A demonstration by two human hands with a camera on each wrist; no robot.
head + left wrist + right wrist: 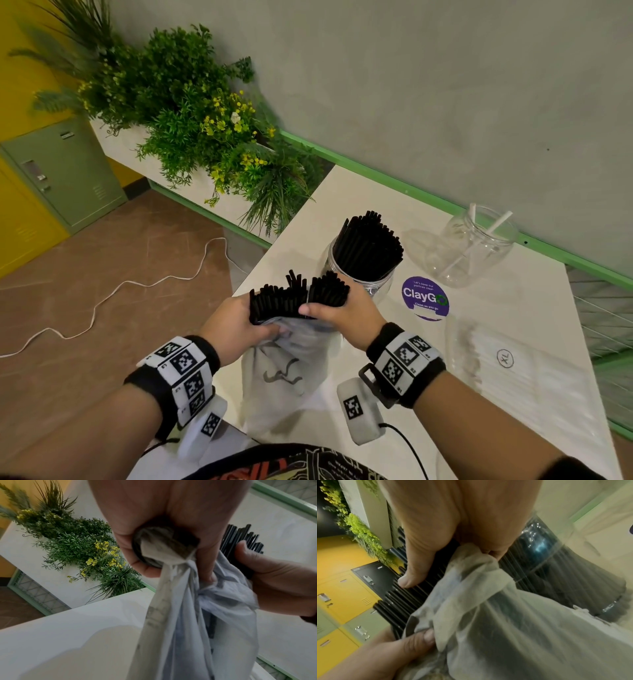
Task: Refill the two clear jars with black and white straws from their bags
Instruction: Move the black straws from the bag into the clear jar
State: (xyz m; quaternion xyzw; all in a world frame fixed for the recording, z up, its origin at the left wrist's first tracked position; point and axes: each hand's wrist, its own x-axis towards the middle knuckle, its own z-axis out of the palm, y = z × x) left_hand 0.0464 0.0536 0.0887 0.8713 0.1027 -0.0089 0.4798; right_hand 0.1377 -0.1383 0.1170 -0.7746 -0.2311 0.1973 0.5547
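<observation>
A bundle of black straws point(294, 298) sticks up out of a thin translucent bag point(284, 373) near the table's front edge. My left hand point(253, 318) grips the bag's bunched mouth point(164, 550) around the straws. My right hand point(329, 305) holds the right part of the bundle, thumb pressed on the straws point(406, 599). Just behind stands a clear jar point(359, 274) packed with black straws. A second clear jar point(476, 243) at the back right holds only a few white straws. A flat bag of white straws point(496, 370) lies to the right.
A purple round sticker point(424, 298) is stuck on the white table point(376, 192) between the jars. A planter with green plants point(191, 120) borders the table's left. A white cable point(113, 291) runs over the floor, with lockers point(61, 171) beyond.
</observation>
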